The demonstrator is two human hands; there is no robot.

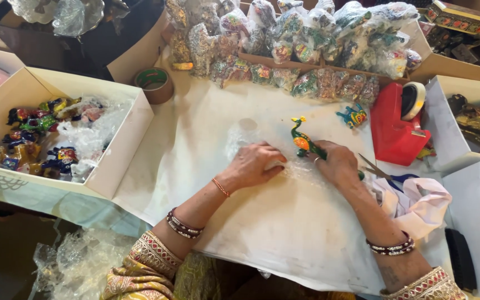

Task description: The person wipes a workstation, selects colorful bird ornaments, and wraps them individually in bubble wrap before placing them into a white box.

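Note:
A small painted peacock figurine [302,140], green with orange and yellow, lies on a clear sheet of bubble wrap [245,138] spread over the white table cover [262,222]. My right hand [337,164] holds the figurine's rear end against the wrap. My left hand [254,164] presses flat on the bubble wrap just left of the figurine, fingers curled over its edge. Both wrists carry bangles.
A red tape dispenser [398,122] stands at the right, scissors [381,173] beside my right hand. A small blue figurine [353,115] lies behind. A white box [115,161] of painted figurines sits left, a tape roll [153,83] beyond it. Wrapped figurines [306,44] pile at the back.

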